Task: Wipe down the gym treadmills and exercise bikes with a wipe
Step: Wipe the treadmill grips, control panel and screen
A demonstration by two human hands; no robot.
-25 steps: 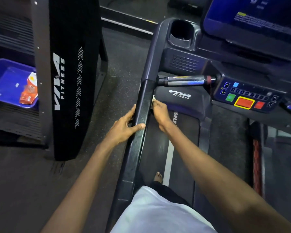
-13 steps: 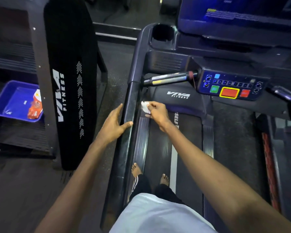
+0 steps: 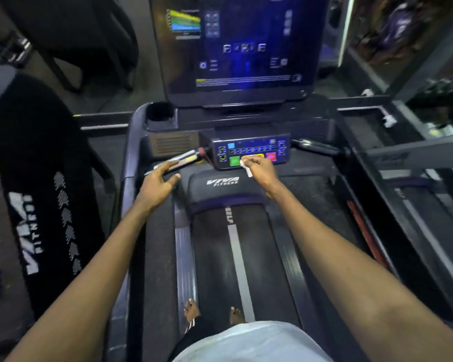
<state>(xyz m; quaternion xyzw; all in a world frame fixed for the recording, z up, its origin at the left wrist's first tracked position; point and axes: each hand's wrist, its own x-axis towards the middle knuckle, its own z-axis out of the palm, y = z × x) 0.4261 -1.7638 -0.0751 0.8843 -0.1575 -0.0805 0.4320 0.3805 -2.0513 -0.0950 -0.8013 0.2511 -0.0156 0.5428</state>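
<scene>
Wipe (image 3: 246, 168), white, small, crumpled, pinched in right hand (image 3: 259, 169)

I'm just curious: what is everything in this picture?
treadmill: one, black, underfoot
screen: one, dark, top centre
button panel: one, black, below the screen
left handle: one, silver, left of panel
right handle: one, dark, right of panel
cup holder: one, black, upper left
neighbouring machine: one, black, far left
wipe: one, white, at the panel
feet: two, bare, on the belt
left-hand grip: one, open, by left handle
right-hand grip: one, holds the wipe
</scene>
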